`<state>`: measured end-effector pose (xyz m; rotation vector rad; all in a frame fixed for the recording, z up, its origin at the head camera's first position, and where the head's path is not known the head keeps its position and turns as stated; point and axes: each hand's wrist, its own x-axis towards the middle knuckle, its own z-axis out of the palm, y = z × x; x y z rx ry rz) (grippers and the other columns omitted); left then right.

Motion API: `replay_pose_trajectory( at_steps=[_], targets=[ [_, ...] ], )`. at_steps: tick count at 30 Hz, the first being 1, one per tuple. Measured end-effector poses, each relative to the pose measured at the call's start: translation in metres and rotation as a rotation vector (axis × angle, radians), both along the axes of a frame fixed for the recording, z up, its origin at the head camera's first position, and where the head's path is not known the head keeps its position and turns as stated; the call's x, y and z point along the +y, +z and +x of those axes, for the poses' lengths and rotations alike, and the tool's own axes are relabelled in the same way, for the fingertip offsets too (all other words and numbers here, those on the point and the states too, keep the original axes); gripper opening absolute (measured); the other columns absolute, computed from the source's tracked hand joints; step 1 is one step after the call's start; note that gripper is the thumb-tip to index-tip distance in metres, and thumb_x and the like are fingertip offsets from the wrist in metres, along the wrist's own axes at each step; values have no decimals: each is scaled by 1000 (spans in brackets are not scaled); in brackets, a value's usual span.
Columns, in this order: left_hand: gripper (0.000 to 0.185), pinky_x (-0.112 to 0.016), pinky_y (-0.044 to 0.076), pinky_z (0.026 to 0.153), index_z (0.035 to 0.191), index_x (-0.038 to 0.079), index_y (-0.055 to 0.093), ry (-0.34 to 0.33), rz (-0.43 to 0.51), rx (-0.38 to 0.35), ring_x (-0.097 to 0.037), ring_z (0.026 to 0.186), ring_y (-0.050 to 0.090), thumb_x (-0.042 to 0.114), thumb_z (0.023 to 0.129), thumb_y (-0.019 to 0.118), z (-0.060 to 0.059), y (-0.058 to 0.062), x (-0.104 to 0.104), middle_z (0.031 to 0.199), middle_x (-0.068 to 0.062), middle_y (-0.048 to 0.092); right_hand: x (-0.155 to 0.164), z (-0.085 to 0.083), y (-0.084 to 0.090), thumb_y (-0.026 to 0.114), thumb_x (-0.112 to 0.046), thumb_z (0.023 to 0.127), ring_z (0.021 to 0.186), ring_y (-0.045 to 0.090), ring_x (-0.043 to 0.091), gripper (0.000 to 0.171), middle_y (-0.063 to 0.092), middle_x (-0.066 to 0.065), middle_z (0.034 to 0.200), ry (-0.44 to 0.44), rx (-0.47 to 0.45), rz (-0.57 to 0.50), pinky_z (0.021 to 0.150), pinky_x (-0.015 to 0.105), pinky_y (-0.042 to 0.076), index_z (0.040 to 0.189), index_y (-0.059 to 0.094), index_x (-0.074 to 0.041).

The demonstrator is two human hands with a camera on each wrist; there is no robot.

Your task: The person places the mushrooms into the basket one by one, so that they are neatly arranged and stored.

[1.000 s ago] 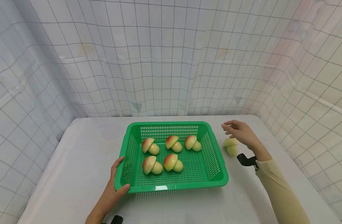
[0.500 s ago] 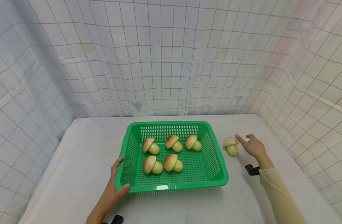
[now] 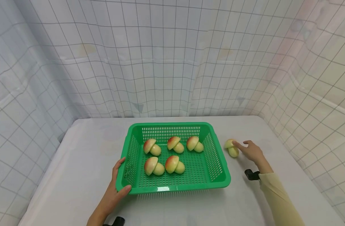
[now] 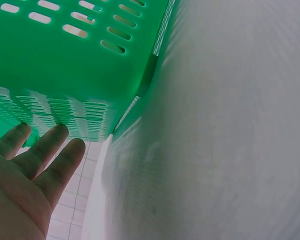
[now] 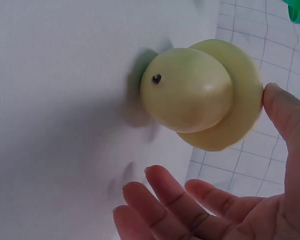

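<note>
- Down at the near-left corner, I see my left hand point(image 3: 116, 191) clasping the green basket point(image 3: 217, 180) by its rim, thumb hooked over the edge; the left wrist view shows only straight fingers point(image 4: 55, 150) lying under the slotted wall, so the thumb's hold shows from the head view alone.
- Left of the basket, the desk point(image 3: 76, 175) lies bare out to its edge by the gridded curtain.
- Inside the basket I count five toy mushrooms point(image 3: 152, 147), three in the back row and two in front, all lying on their sides.
- Between the basket's right wall and the sixth mushroom point(image 3: 231, 147) runs a bare strip of desk; that mushroom lies well inside the desk's right edge.
- My right hand point(image 3: 251, 151) is spread wide. The head view shows a finger at the cap. The right wrist view shows the thumb tip point(image 5: 282, 107) touching the cap rim while the other fingers hang loose below, clear of the stem.
</note>
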<state>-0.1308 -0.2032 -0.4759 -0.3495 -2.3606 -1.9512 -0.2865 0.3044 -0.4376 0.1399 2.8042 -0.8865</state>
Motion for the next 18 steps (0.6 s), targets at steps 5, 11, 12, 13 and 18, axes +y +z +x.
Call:
replay_pose_trajectory(
  at_steps=[5,11,12,13,18],
  targets=[
    [80,-22,35,90,151,31,5,0,0,-1,-35,131,19,13,88,52,0,0,0,153,-12,2,-4,-3,-8,49,-61,90,89,58,31,89,55,28,113,7,24,-136,72,38,47,138,31,12],
    [80,-22,35,90,151,31,5,3,-3,-2,-31,130,20,13,88,52,0,0,0,153,-12,3,-5,-7,-14,51,-59,90,92,55,27,83,54,23,113,16,24,-243,71,34,48,137,37,8],
    [80,-22,35,90,151,31,5,4,-4,-3,-30,130,21,13,88,52,0,0,0,153,-12,3,-5,-8,-14,51,-59,90,92,55,27,82,54,23,113,14,21,-256,71,34,48,137,38,7],
    [80,-22,35,91,151,31,5,5,-4,-4,-29,129,22,13,88,52,0,0,0,152,-12,4,-5,-8,-15,51,-59,90,91,54,27,82,54,22,112,11,16,-266,71,34,48,137,39,7],
    [80,-21,35,91,151,31,5,4,0,-6,-27,129,23,13,88,52,0,0,0,152,-12,4,-4,-9,-17,49,-59,91,90,55,26,84,52,21,112,-6,1,-294,73,34,49,138,36,10]
  ],
)
